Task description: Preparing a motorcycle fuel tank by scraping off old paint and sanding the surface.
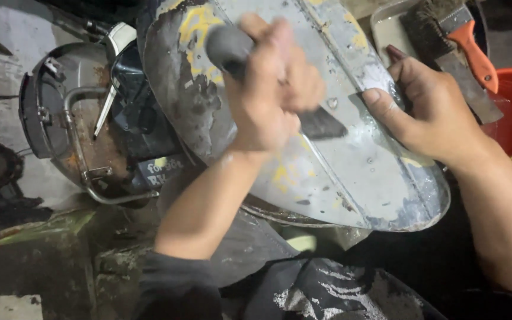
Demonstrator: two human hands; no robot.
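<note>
On the lap, a grey metal panel (351, 172) with yellow paint patches — left hand (268, 89) clenched around a scraper (321, 123), right hand (428, 112) gripping the panel's edge; grimy concrete floor (7, 77) beside.

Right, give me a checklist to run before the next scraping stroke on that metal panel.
1. Left hand closed around the scraper handle: ok.
2. Blade lying on the metal panel: ok.
3. Right hand steadying the panel at its edge: ok.
4. Right fingers away from the blade: not ok, they sit close to it.
5. Blade edge condition: cannot tell, blurred.
6. Brush nearby above the right hand: ok.
</note>
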